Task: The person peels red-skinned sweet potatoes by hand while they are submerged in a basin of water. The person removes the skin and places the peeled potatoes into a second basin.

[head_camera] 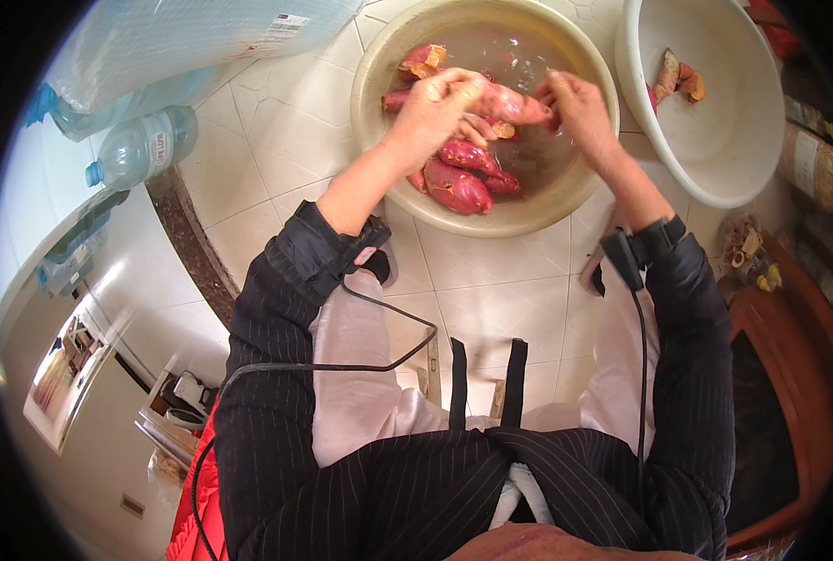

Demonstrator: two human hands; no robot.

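A wide beige basin (371,165) of cloudy water stands on the floor before me. Over it, my left hand (437,112) grips a red-skinned sweet potato (507,105), which points to the right. My right hand (577,105) is by the tuber's far tip, fingers curled and blurred; whether they touch it or hold something is unclear. Below my left hand, several wet sweet potatoes (457,188) lie in the near left part of the basin. Others, with orange broken ends (423,62), sit at its far left side, partly hidden by that hand.
A white basin (732,161) at the right holds a few sweet potato pieces (669,76). Large plastic water bottles (143,147) and a bubble-wrap bundle (213,49) are at the left. Black cables (346,366) run from both wrists. Brown wooden furniture (816,365) stands at the right.
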